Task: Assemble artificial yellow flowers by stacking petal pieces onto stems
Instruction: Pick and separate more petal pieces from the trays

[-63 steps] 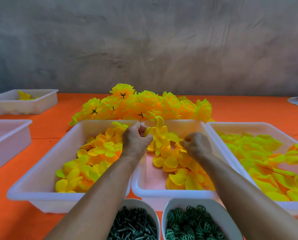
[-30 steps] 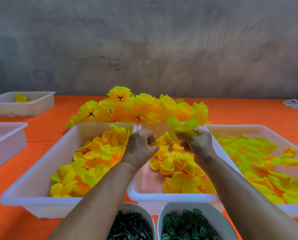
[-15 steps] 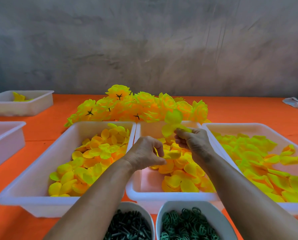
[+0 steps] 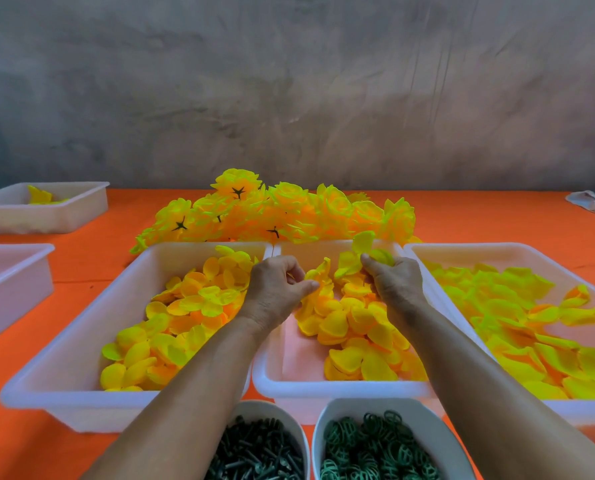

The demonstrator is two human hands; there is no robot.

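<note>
Hands are working over the middle tray (image 4: 341, 388), the landmark for everything here. The right hand (image 4: 398, 284) is pinching a bright yellow petal piece (image 4: 370, 251) with curled fingers, holding it up above the far end of that tray. The left hand (image 4: 278, 289) is curling over the tray's left rim, its thumb and fingers closing on a loose petal (image 4: 318, 271) at the top of the pile inside; whether it is truly gripping is hard to tell. Orange-yellow petals (image 4: 354, 327) are lying heaped in the middle tray. Left of it, touching, a second tray (image 4: 81, 341) is holding more yellow and orange petals; right of it, a third tray (image 4: 496, 251) is holding greener-yellow ones. Behind the middle tray, finished flowers (image 4: 289, 213) are lying in a heap on the orange table (image 4: 81, 265). In front of it, one bowl is holding dark green stems (image 4: 254, 452) and another is holding green rings (image 4: 375, 445).
</note>
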